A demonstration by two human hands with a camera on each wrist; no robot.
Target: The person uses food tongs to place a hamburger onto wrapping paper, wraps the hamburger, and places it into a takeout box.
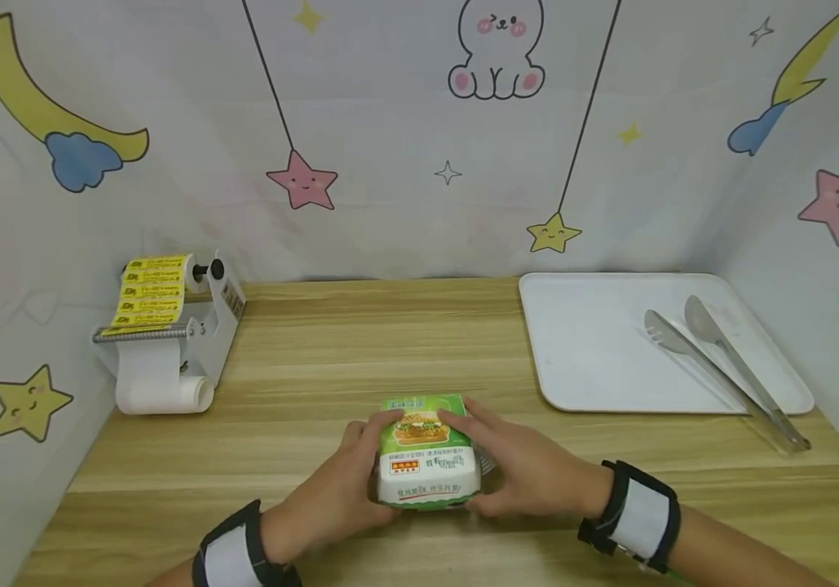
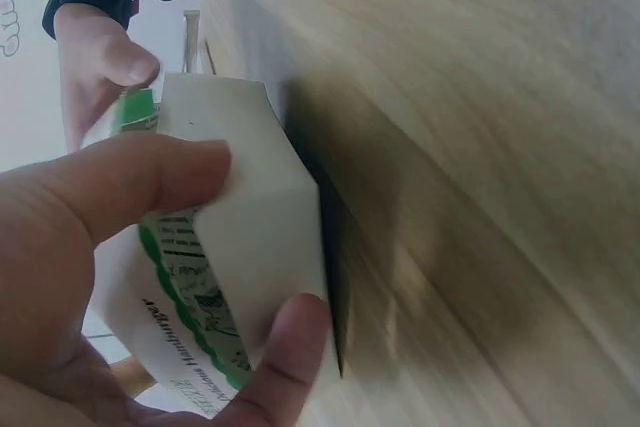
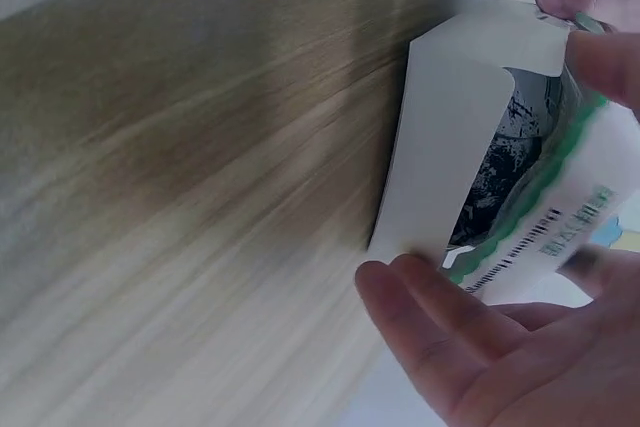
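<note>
A green and white hamburger box [image 1: 430, 469] with a burger picture on its lid sits at the table's near middle. My left hand [image 1: 334, 493] grips its left side, index finger on the lid and thumb low at the near corner. From the other side my right hand [image 1: 536, 471] holds it, with a finger over the lid and the thumb at the near right corner. In the right wrist view, a gap between lid and white base [image 3: 435, 137] shows a dark, speckled surface [image 3: 505, 162] inside.
At the back left stands a label dispenser [image 1: 224, 326] with a roll of yellow labels [image 1: 151, 293]. A white tray [image 1: 588, 350] lies at the back right. Steel tongs [image 1: 738, 371] rest on it, their joined end past its front edge. Printed cloth walls [image 1: 404, 228] enclose the table.
</note>
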